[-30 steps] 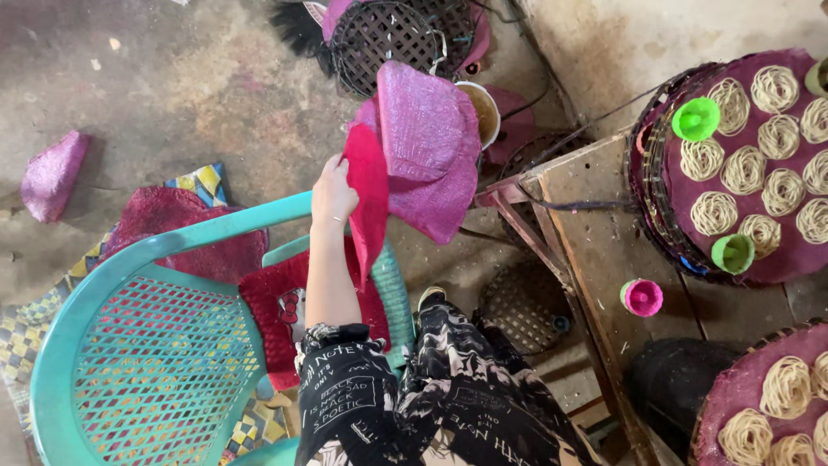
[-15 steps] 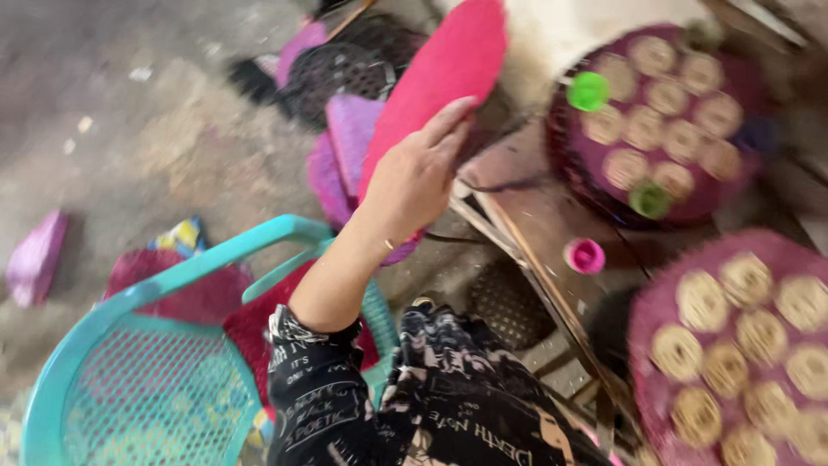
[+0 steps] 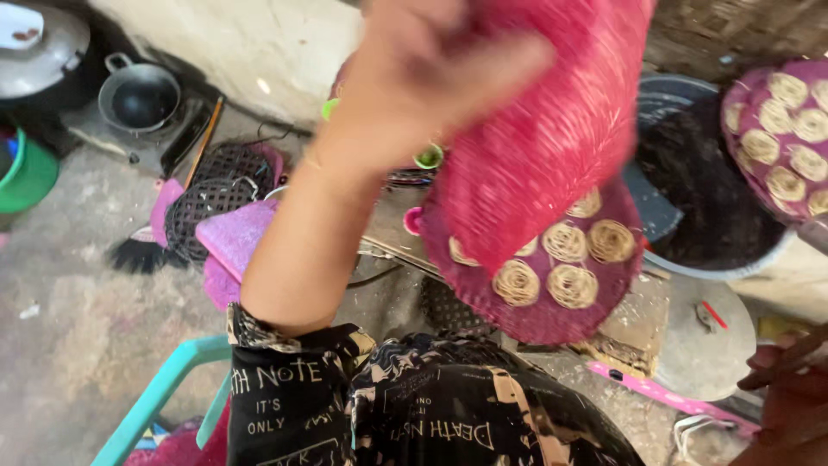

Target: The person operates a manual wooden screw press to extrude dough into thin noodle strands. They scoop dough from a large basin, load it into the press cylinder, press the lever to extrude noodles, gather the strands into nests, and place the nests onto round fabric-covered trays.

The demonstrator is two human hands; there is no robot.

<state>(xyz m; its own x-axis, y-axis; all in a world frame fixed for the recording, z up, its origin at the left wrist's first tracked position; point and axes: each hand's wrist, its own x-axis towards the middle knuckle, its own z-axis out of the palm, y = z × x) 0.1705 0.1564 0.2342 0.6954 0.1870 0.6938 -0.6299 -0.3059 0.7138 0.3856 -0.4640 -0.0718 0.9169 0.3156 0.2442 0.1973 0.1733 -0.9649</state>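
Left hand [image 3: 431,78] gripped the red woven mat [image 3: 552,129] above the noodle tray [image 3: 526,319], best kept level; right hand unseen.

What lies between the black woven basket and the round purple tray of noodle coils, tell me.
Head view: a pink woven mat beside the black basket, the left forearm, a small pink cup by the purple tray.

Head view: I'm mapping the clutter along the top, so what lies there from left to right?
Green bucket → black pan → dark woven basket → raised left hand → pink woven mat → round tray of noodle nests.
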